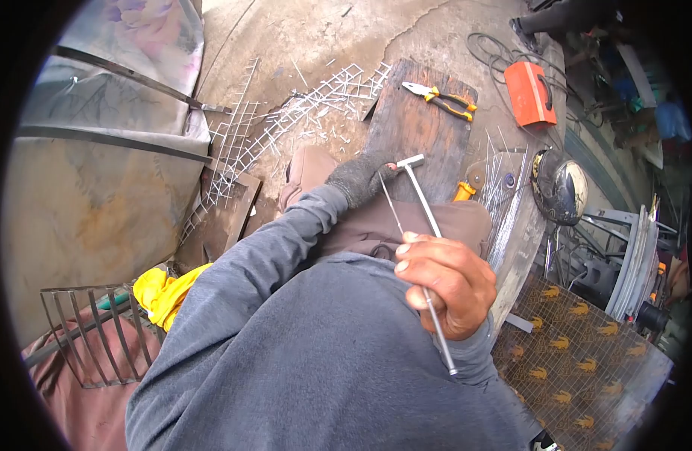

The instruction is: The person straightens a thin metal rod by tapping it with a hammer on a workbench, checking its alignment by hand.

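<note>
My left hand (359,180), in a dark grey glove with a bare fingertip showing, is closed on the upper end of a thin metal rod (392,204). The rod slants down to the fingertips of my bare right hand (453,282). That hand is wrapped round the shaft of a slim, all-metal hammer (423,197). Its small block head lies beside my left fingertips, and the shaft's other end sticks out below my right palm. Beyond my hands, pliers (440,101) with yellow and black handles rest on a dark wooden board (419,134).
Welded wire grids (308,101) and cut wire bits lie on the concrete floor. Right of my legs are a yellow-handled tool (464,192), a bundle of thin rods (504,214), a welding helmet (560,186) and an orange box (529,94) with cables. Another person's leg (560,16) shows at upper right.
</note>
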The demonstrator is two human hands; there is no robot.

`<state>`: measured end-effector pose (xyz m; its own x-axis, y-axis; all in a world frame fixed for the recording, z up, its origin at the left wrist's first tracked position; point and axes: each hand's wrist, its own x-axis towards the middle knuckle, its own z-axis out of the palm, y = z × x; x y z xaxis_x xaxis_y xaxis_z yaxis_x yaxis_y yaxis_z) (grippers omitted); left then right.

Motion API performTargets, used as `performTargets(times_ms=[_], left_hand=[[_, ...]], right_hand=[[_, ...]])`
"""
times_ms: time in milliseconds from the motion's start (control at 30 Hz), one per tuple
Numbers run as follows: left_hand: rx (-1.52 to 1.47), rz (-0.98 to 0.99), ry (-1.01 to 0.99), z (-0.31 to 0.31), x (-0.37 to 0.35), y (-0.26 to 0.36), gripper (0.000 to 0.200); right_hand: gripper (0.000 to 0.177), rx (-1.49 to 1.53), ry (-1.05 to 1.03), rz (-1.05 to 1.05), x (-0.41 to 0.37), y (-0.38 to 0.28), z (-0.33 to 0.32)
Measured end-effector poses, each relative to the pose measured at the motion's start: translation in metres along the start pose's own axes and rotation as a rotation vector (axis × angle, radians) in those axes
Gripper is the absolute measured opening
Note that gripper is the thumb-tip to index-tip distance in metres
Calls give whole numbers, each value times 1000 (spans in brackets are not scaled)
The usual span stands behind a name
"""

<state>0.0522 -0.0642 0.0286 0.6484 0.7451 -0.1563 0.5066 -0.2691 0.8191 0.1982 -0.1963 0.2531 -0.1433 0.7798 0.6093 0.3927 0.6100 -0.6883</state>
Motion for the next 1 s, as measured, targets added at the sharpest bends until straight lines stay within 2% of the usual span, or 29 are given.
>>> performTargets(times_ms=[67, 133, 267, 333, 533, 867, 933, 967, 1000], left_hand=[[-36, -38, -1, -7, -4, -2, 45], [-46, 0, 262, -2, -14, -12, 54], [-134, -117, 279, -5, -36, 15, 55], [-267, -43, 259, -4, -43, 26, 54], [-236, 136, 257, 2, -45, 37, 38], [-275, 108, 229, 12, -48, 26, 34], [-236, 136, 377, 14, -47, 29, 38], [-236, 136, 376, 19, -44, 27, 38], [-538, -108, 470, 26, -38, 22, 38]], right_hand=[[24, -85, 60, 57, 1, -1, -4], [24, -97, 116, 89, -2, -1, -5], [23, -126, 188, 121, -5, 0, -7], [24, -134, 188, 113, -5, -1, -6], [27, -144, 192, 106, -5, -4, -3], [32, -87, 174, 130, -6, -4, -6], [32, -83, 163, 141, -5, -3, -5], [32, -83, 184, 101, -5, -1, 0], [32, -83, 206, 59, -6, 1, 3]])
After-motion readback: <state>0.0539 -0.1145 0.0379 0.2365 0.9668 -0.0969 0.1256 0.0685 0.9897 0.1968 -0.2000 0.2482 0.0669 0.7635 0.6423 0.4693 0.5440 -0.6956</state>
